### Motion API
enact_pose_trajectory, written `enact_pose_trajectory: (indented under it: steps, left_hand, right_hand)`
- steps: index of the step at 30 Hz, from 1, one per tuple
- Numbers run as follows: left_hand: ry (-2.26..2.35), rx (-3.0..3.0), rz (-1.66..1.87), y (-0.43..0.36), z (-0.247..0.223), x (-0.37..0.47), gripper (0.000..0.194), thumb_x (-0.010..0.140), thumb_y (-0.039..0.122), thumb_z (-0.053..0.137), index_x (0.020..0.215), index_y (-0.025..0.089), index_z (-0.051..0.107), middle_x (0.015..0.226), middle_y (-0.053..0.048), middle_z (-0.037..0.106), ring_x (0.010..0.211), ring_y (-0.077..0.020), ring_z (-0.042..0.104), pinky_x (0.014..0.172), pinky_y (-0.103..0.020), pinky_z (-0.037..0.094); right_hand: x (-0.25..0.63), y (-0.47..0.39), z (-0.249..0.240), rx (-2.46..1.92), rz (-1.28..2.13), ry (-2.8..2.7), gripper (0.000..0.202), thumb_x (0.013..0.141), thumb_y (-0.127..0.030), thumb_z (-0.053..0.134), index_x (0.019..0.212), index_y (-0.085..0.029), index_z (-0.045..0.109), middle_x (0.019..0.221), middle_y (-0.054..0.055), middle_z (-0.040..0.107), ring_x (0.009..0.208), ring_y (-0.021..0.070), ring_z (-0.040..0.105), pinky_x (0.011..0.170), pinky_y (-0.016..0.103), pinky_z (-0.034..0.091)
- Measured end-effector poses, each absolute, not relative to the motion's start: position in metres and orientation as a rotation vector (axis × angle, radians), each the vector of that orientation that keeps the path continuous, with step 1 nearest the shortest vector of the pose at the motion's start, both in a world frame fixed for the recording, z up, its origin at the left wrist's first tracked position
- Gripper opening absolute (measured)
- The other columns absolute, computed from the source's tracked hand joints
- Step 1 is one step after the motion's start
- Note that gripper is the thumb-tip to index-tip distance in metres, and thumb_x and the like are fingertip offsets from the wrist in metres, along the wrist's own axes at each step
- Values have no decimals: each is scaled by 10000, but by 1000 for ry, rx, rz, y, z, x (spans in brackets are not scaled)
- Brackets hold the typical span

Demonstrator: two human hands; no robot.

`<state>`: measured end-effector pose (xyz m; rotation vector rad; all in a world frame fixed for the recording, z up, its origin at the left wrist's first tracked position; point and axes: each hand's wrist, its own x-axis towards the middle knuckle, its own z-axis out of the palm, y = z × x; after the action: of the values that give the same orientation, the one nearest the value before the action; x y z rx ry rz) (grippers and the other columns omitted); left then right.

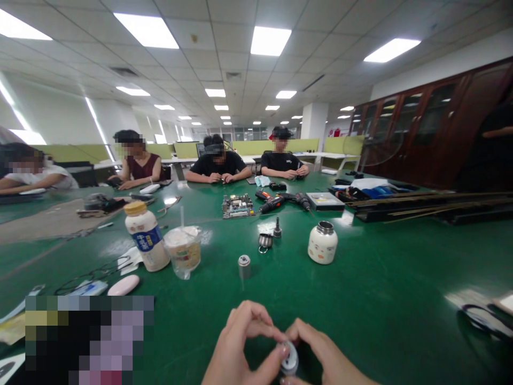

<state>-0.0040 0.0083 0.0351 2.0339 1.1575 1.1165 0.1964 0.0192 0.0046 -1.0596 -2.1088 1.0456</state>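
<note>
At the bottom of the head view, my left hand (244, 347) and my right hand (324, 350) meet around a small round grey-white piece (290, 364). The fingers of both hands close on it from either side, with the left thumb lying on its top. Its lower part is partly hidden by my fingers, and I cannot make out its exact kind. Ahead stands a small silver metal cylinder (244, 266) with a hole in its top. Beyond that lie a steel cap with a ring (265, 242) and a dark drill chuck-like piece (277, 228). An open cream-coloured bottle (323, 243) stands to the right.
On the left stand a yellow-capped drink bottle (147, 238) and a plastic cup with a straw (183, 251), near a pink oval case (123, 285). Farther off are a circuit board (239, 206) and cordless drills (276, 202). Several people sit around the green table (385, 299).
</note>
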Motion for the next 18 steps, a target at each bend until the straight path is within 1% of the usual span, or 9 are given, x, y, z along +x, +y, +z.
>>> enact_pose_trajectory:
  steps: [6, 11, 16, 18]
  left_hand:
    - [1165, 2073, 1122, 6, 40, -4, 198, 757, 113, 664, 906, 218, 589, 849, -2, 748, 828, -197, 674, 779, -303, 472]
    - [1212, 2167, 1122, 2, 36, -1, 237, 697, 102, 732, 864, 248, 650, 853, 21, 754, 835, -206, 674, 793, -313, 440]
    - [1180, 2082, 1183, 7, 24, -2, 288, 707, 94, 695, 924, 246, 585, 807, 35, 768, 838, -214, 690, 801, -322, 471]
    - [1178, 2073, 1156, 8, 21, -3, 348, 697, 108, 703, 994, 252, 591, 834, 24, 780, 889, -231, 699, 842, -339, 493]
  right_hand:
    - [196, 20, 5, -1056, 1052, -2099, 288, 714, -356, 707, 906, -194, 566, 905, 49, 647, 839, 228, 587, 760, 311, 433]
    - [195, 22, 8, -1004, 1060, -2080, 262, 713, -379, 686, 857, -190, 577, 868, 56, 668, 804, 222, 603, 735, 307, 443]
    - [196, 23, 4, -1012, 1051, -2080, 294, 696, -399, 698, 862, -176, 604, 856, 69, 683, 780, 226, 617, 714, 318, 467]
    - [195, 28, 0, -1019, 1056, -2062, 304, 693, -407, 709, 873, -175, 632, 866, 73, 696, 797, 240, 637, 731, 334, 489]
